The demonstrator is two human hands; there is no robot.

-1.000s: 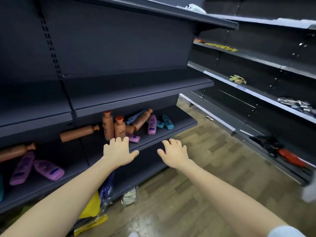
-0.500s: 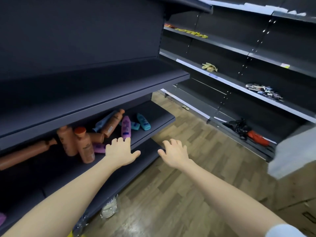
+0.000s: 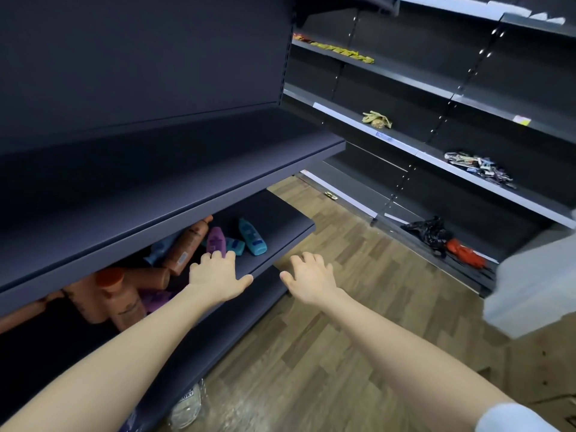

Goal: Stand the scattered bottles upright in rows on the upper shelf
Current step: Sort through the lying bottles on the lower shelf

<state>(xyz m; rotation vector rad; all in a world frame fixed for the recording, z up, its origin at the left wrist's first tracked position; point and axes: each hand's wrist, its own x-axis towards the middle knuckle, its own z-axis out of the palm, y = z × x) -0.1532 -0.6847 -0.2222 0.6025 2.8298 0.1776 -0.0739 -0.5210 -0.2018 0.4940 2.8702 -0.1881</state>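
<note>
- Clear bottle (image 3: 187,406) lies on the wood floor (image 3: 343,353) at the foot of the shelving, nearest. Its label print is too blurred to read.
- Left hand (image 3: 218,275): fingers spread wide, palm down, holding nothing. It is over the front lip of the lower shelf (image 3: 280,222), fingertips at the near end of the purple bottle (image 3: 216,240); cannot tell if they touch.
- Right hand (image 3: 308,279): also spread wide, palm down, holding nothing. It is just right of the left hand and off the lower shelf's front edge.
- Purple bottle lies flat on the lower shelf, with the teal bottle (image 3: 253,236) lying just right of it.
- Brown bottle (image 3: 187,247) lies slanted just left of the purple one. Orange-capped brown bottle (image 3: 115,294) stands farther left, its cap close under the upper shelf's lip.
- Labels show dark print, unreadable.
- Bare shelf surface runs right of the teal bottle to the rounded end.
- Upper shelf (image 3: 187,157) is directly above, dark surface showing from front lip to back panel.
- Far shelving (image 3: 411,151) is across the floor on the right, holding a yellow-green packet (image 3: 377,119) and a packet pile (image 3: 477,168). Its tags are unreadable.
</note>
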